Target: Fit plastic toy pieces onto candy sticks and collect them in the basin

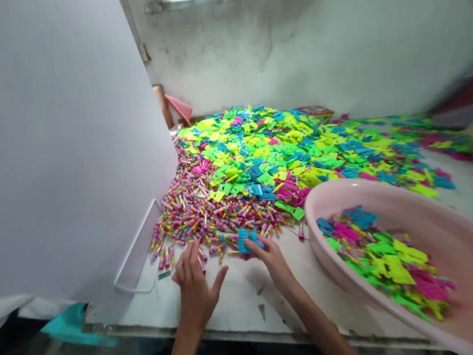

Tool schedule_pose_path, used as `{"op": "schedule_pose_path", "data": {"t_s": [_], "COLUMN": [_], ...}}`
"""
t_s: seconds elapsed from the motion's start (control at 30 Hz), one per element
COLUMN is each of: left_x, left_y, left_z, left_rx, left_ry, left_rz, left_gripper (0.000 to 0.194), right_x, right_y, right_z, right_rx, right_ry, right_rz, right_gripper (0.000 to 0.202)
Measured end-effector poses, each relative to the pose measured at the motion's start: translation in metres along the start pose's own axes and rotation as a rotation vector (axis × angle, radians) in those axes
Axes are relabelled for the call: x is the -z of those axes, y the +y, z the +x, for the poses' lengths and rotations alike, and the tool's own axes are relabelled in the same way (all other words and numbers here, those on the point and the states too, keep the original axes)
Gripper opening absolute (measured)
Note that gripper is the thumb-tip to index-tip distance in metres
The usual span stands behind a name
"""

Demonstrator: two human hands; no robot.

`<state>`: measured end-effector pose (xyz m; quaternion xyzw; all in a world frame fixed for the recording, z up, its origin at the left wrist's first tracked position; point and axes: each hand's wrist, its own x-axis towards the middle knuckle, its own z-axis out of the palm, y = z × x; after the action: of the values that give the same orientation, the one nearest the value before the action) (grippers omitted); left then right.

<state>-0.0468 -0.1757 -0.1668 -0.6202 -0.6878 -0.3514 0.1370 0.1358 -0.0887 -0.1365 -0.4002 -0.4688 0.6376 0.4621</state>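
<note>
My right hand (274,262) pinches a flat blue plastic piece (245,241) with slots in it, between thumb and fingers, low over the front of the pile. My left hand (195,283) reaches to the pile's front edge, its thumb spread away from the fingers and nothing visible in it. Just beyond both hands lie many small pink, red and yellow tubes (200,208), heaped loosely. Whether the left fingertips touch the tubes I cannot tell. Behind the tubes rises a large mound of flat plastic pieces (266,141) in green, yellow, blue and magenta.
A pink basin (361,184) on the right contains mixed coloured pieces (388,263) and tubes. A big white panel (63,143) blocks the left, beside a wire-like white frame (136,291). At the back stand a pink cone (179,108) and a wall (291,45).
</note>
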Motion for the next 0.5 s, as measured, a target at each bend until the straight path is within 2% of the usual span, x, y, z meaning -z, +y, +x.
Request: {"op": "schedule_pose_path", "data": {"t_s": [0.1, 0.17, 0.23, 0.3, 0.33, 0.4, 0.5], "left_x": [-0.012, -0.02, -0.025, -0.028, -0.028, -0.029, -0.031], "left_y": [-0.003, -0.004, -0.006, -0.008, -0.01, -0.012, -0.014], "left_z": [0.0, -0.001, -0.002, -0.003, -0.003, -0.003, -0.002], "left_rx": [-0.112, -0.201, -0.228, -0.214, -0.209, -0.203, -0.169], "left_ry": [-0.088, -0.148, -0.173, -0.166, -0.16, -0.15, -0.13], "left_rz": [0.072, 0.124, 0.165, 0.201, 0.213, 0.216, 0.183], "left_gripper": [0.044, 0.036, 0.033, 0.029, 0.026, 0.023, 0.023], "right_x": [0.032, 0.046, 0.051, 0.05, 0.047, 0.043, 0.041], "right_y": [-0.034, -0.046, -0.046, -0.035, -0.028, -0.016, -0.008], "right_z": [-0.008, -0.009, -0.002, 0.016, 0.028, 0.058, 0.101], "right_rx": [0.158, 0.321, 0.48, 0.552, 0.536, 0.544, 0.568], "right_ry": [0.177, 0.222, 0.195, 0.21, 0.243, 0.339, 0.425], "right_rz": [0.094, 0.146, -0.089, -0.551, -0.657, -0.766, -0.917], "right_gripper": [0.041, 0.066, 0.084, 0.073, 0.059, 0.045, 0.039]}}
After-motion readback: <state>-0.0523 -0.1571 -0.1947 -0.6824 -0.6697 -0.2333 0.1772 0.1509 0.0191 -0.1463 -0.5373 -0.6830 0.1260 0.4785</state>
